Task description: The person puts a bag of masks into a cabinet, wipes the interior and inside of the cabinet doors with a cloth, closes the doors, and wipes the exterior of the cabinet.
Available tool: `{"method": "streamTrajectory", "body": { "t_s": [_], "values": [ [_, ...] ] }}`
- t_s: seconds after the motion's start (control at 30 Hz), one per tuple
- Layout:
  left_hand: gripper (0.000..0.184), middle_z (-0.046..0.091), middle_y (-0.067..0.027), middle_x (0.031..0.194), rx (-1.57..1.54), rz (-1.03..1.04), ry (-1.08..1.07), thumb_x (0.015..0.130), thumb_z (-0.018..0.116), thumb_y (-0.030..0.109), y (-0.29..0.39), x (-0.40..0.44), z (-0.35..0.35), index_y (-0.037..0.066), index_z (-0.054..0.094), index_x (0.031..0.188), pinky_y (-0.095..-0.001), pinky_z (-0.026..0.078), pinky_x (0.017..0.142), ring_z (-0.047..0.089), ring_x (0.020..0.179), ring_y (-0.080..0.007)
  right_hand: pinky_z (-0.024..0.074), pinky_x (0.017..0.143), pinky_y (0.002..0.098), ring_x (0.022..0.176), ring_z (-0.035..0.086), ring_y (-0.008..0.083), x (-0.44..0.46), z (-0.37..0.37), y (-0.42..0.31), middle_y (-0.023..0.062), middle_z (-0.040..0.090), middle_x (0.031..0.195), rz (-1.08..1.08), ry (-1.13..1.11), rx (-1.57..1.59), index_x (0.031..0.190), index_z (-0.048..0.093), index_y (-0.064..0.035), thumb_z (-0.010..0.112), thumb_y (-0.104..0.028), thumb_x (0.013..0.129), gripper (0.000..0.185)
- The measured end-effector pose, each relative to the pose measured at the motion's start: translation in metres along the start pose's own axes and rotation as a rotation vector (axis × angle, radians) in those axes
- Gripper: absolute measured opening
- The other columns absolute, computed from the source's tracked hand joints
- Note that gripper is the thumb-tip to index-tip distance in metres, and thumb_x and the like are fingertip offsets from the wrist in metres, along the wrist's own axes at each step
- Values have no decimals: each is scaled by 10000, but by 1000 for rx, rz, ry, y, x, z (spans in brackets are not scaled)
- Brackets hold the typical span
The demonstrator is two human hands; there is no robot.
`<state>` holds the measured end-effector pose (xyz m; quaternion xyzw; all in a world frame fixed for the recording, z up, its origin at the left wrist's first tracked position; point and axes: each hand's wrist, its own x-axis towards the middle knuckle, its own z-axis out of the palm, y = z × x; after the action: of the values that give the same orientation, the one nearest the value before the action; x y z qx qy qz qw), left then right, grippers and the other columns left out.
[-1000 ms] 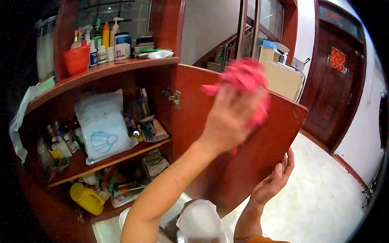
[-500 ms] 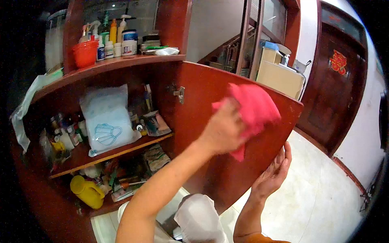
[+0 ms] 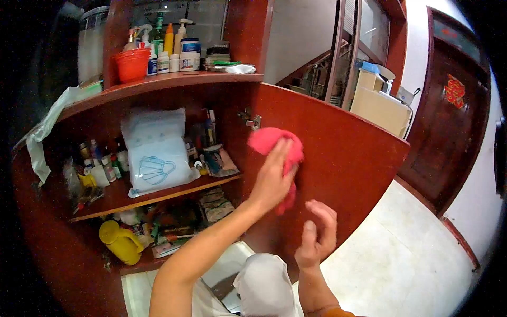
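A pink cloth (image 3: 268, 139) is bunched under my left hand (image 3: 273, 177), against the inner face of the red-brown cabinet door (image 3: 343, 158), not far from the hinge. My right hand (image 3: 318, 235) is in front of the lower part of the door, its fingers curved and apart, with nothing in it. The door stands swung out from the cabinet. Inside, the upper shelf (image 3: 158, 198) bears a clear bag with a mask drawing (image 3: 156, 158) and several small bottles. A yellow jug (image 3: 120, 242) lies tilted in the lower compartment.
A red cup (image 3: 132, 64) and several bottles stand on the cabinet top (image 3: 174, 82). A beige cabinet (image 3: 380, 111) is behind the door. At the right are a dark wooden door (image 3: 449, 121) and pale floor (image 3: 391, 253). My knee (image 3: 264, 285) shows below.
My left hand has moved the cloth leftward across the door towards the hinge. My right hand has left the door's outer edge and moved left. The view has shifted a little.
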<state>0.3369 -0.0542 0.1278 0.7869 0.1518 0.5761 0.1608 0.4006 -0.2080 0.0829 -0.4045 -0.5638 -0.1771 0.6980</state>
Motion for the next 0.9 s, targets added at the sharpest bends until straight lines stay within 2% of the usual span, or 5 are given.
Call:
{"method": "streamTrajectory", "body": {
  "t_s": [0.23,0.5,0.67,0.8,0.9],
  "values": [
    [438,602,-169,1279,-85,172,85,878,616,36,-14,11,-12,78,555,1310,-379,450,1014,563,1220,-309,455,943,334,1070,590,208,-7,31,22,112,589,1210,371,-34,141,1248,534,-9,495,-72,934,322],
    [741,96,-188,1606,-62,-27,-229,903,611,208,-43,-39,-1,132,233,1535,-435,130,1192,98,1487,-330,489,925,357,1078,589,212,-49,14,53,120,574,1223,899,-280,451,1319,481,-24,511,-199,984,379],
    [702,171,-201,1590,-173,-309,-541,850,591,165,-61,-136,-3,78,321,1492,-416,210,1170,207,1457,-364,511,896,386,1107,586,223,-98,27,75,85,542,1263,1423,-315,641,1391,367,-96,536,-161,933,492],
    [608,261,-176,1570,-363,-432,-581,814,562,82,-47,-137,-14,61,465,1414,-377,232,1165,297,1435,-314,561,833,380,1032,625,224,-128,28,82,88,570,1226,1179,-51,603,1356,408,-58,590,-76,901,490],
    [563,345,-193,1523,-327,-79,-470,834,524,20,-22,-103,-8,59,492,1395,-381,259,1150,326,1416,-325,545,811,337,984,621,185,-87,8,59,75,602,1137,837,41,311,1262,507,-35,628,-20,867,414]
  ]
}}
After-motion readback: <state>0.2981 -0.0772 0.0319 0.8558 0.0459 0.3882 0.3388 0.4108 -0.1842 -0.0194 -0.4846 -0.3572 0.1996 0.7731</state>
